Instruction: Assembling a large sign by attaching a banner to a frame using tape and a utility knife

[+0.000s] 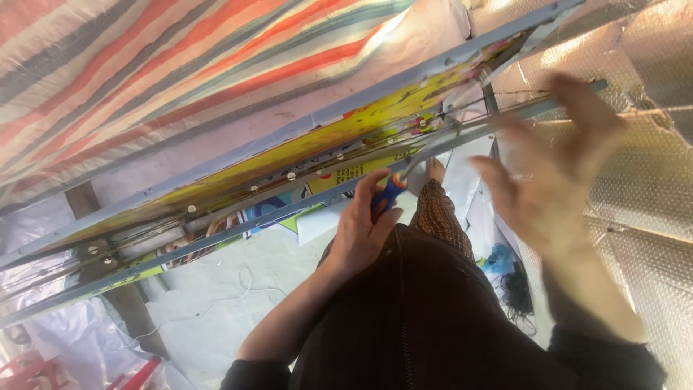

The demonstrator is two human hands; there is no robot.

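Striped tarpaulin (144, 65) is hung behind a long grey metal frame (289, 209) with a yellow printed panel, where a blue-and-orange-handled screwdriver (390, 191) is gripped in the closed left hand (364, 224), seemingly for fastening, while the blurred right hand (556, 173) is spread open, empty.

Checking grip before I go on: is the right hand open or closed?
Open: the right hand is blurred, fingers spread beside the metal frame, holding nothing.

Left hand (364, 227) clenched, right hand (556, 173) spread
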